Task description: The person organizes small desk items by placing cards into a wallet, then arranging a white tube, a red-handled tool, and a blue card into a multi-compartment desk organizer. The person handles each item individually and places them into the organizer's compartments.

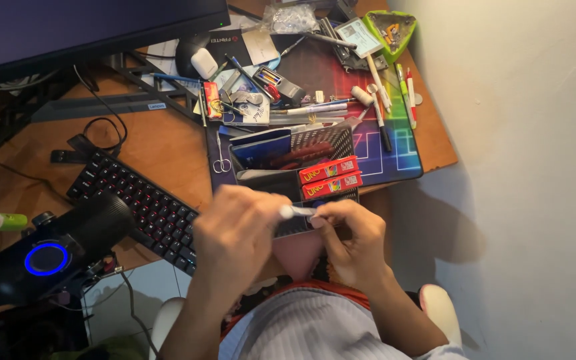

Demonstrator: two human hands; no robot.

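Head view, looking down at two bare hands held over the lap, just in front of the desk edge. The left hand is curled, its fingertips pinched on one end of a small white pen-like stick; the right hand pinches the other end, thumb and forefinger closed on it. The stick thus lies level between the two hands, in the air, touching nothing else. Directly beyond the hands stands a dark mesh desk organiser holding two flat red card boxes and dark booklets. Left of the left hand lie a black keyboard and a black microphone with a blue ring light; farther beyond, steel scissors and loose pens on a printed desk mat. Risk, as a judgement: if the two hands pull apart sharply, the stick or its cap may slip from the fingertips and drop between the knees to the floor, or a knuckle may knock the organiser, which sits at the desk edge.
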